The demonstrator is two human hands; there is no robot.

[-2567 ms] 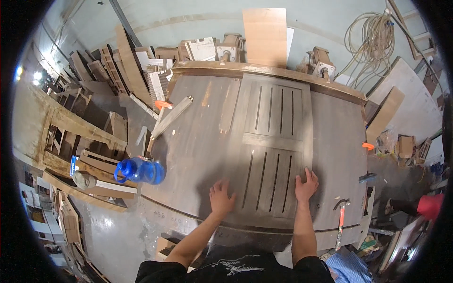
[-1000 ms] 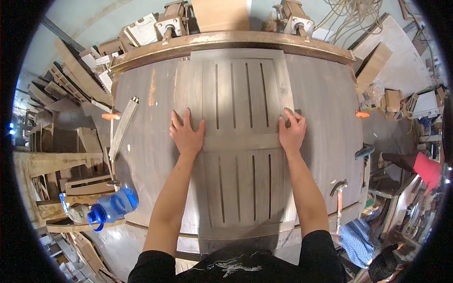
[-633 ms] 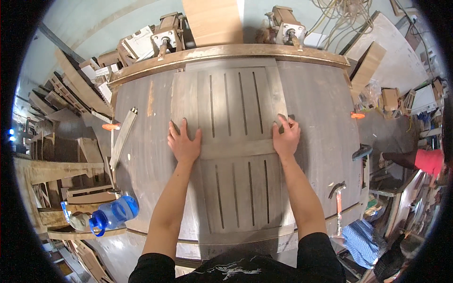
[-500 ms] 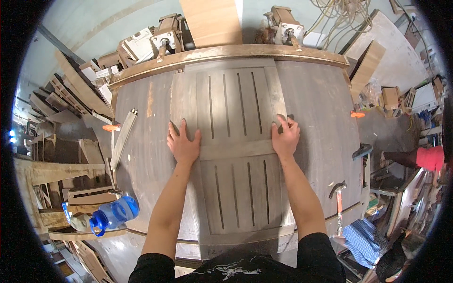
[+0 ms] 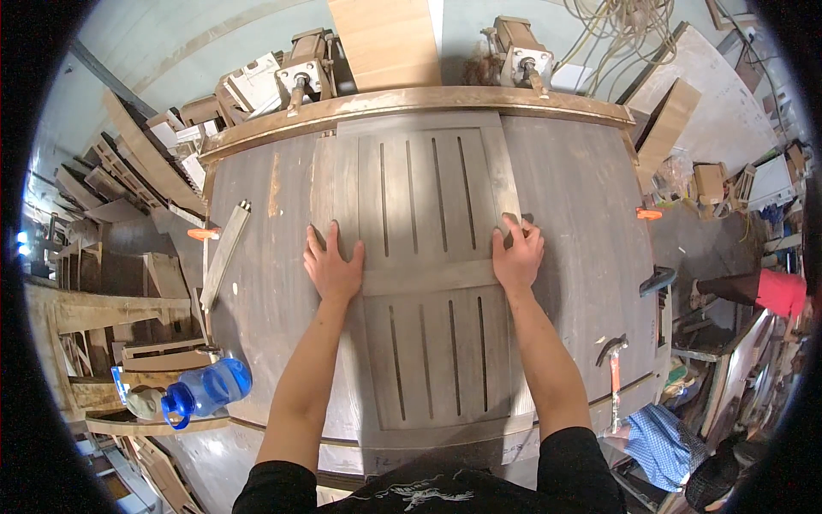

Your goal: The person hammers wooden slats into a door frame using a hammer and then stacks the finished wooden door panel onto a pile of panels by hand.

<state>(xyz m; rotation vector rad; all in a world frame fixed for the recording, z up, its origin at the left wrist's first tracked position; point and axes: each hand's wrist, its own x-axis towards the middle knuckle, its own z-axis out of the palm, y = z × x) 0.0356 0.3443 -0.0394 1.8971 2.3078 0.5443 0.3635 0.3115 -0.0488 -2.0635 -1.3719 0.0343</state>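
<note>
A grey-brown wooden door panel (image 5: 435, 278) with long slots lies lengthwise on the workbench (image 5: 582, 197), its far end at the raised back rail. My left hand (image 5: 334, 270) grips the panel's left side near the middle crosspiece, thumb inward and fingers outward along the edge. On the opposite side my right hand (image 5: 519, 257) holds the right edge at about the same height, its fingers bent over the border. The undersides of both hands are hidden.
A hammer (image 5: 614, 368) lies near right, and a blue water jug (image 5: 210, 390) sits near left. A wooden strip (image 5: 227, 257) rests by the left edge. Two metal cylinders (image 5: 522, 56) stand behind the back rail (image 5: 411, 101). A person in a checked blue garment (image 5: 659, 441) is at the lower right.
The whole view has shifted slightly, and the bench sits a little lower in it. Both hands keep their places on the panel. The person at the lower right has moved a little.
</note>
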